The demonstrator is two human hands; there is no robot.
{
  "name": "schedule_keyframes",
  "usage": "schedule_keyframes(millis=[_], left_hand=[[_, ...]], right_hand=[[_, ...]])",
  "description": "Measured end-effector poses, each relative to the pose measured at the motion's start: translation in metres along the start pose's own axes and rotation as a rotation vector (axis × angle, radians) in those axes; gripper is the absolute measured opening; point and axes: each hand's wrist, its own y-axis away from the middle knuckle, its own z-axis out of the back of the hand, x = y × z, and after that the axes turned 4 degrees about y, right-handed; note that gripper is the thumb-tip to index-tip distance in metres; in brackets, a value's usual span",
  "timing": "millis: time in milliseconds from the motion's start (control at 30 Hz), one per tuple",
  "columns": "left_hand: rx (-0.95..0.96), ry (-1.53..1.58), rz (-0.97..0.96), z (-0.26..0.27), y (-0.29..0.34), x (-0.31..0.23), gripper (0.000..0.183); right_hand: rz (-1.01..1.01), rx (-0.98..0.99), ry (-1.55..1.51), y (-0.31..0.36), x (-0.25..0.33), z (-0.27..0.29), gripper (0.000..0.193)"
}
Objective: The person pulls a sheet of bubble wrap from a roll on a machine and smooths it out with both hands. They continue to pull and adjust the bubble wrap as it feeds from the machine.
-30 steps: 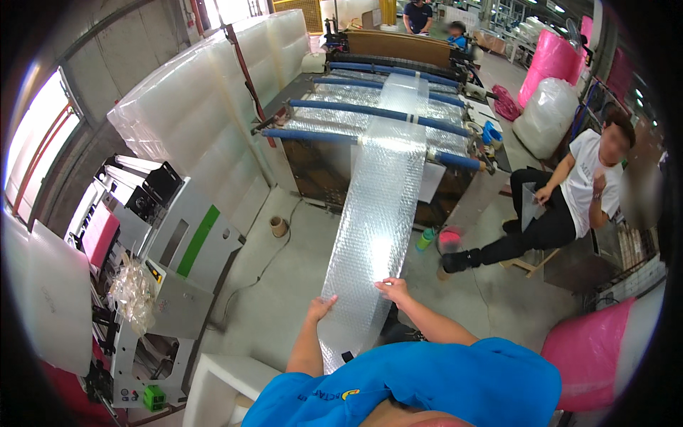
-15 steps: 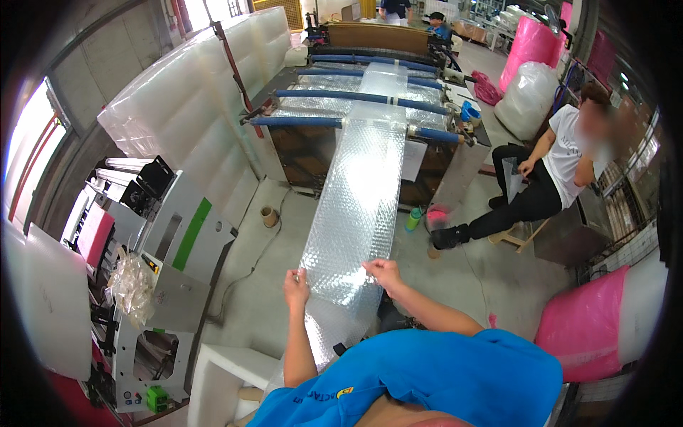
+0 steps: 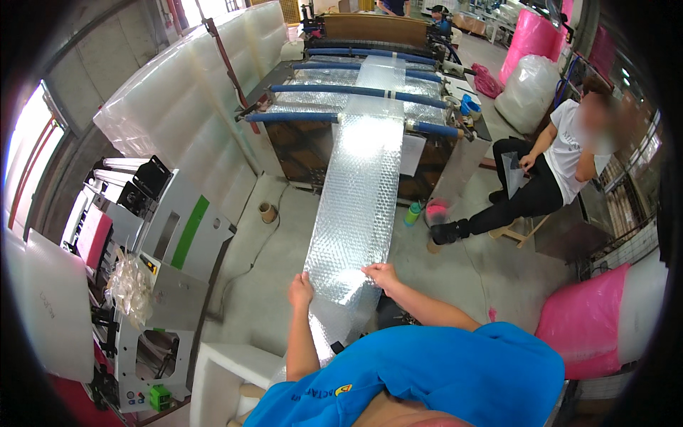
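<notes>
A long strip of clear bubble wrap (image 3: 359,192) runs from the machine's blue rollers (image 3: 313,117) down toward me and hangs on below my hands. My left hand (image 3: 301,288) pinches its left edge. Opposite, my right hand (image 3: 382,276) grips the right edge between thumb and fingers. Between the hands the strip is stretched fairly flat, with bright light glaring off its bubbles. Its lower part passes in front of my body and is partly hidden by my arm and blue shirt.
At the right a seated person (image 3: 569,153) holds a clear sheet. A green bottle (image 3: 413,215) and pink-filled bucket (image 3: 437,211) stand near that person's foot. A white-grey machine (image 3: 171,242) is at my left, a cardboard tube (image 3: 267,212) on the floor, a pink roll (image 3: 583,324) at right.
Both hands keep their hold on the bubble wrap's edges. My left hand has shifted slightly right and down; the view has tilted a little. The seated person stays in place.
</notes>
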Motion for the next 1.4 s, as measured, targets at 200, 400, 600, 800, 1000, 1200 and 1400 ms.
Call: schedule_keyframes(millis=[200, 400, 600, 800, 1000, 1200, 1400], left_hand=[[0.079, -0.071, -0.001, -0.038, -0.020, 0.026, 0.041], [0.192, -0.092, 0.096, -0.068, -0.040, 0.051, 0.044], [0.180, -0.103, 0.096, -0.087, -0.085, -0.002, 0.046], [0.189, -0.051, 0.085, -0.117, -0.142, -0.044, 0.047], [0.115, -0.019, 0.045, -0.121, -0.178, -0.102, 0.049], [0.286, 0.203, 0.142, -0.089, -0.200, -0.126, 0.056], [0.494, 0.129, 0.073, -0.057, -0.152, -0.093, 0.075]], right_hand=[[-0.122, -0.017, 0.051, -0.042, -0.032, 0.007, 0.021], [-0.180, 0.069, 0.115, -0.069, -0.062, 0.012, 0.021], [-0.110, 0.011, 0.102, -0.121, -0.022, 0.035, 0.024], [-0.018, -0.051, 0.142, -0.162, 0.028, 0.059, 0.026], [0.130, -0.093, 0.078, -0.190, 0.079, 0.076, 0.023], [0.208, -0.159, 0.006, -0.188, 0.117, 0.074, 0.025], [0.143, -0.076, -0.053, -0.141, 0.082, 0.057, 0.027]])
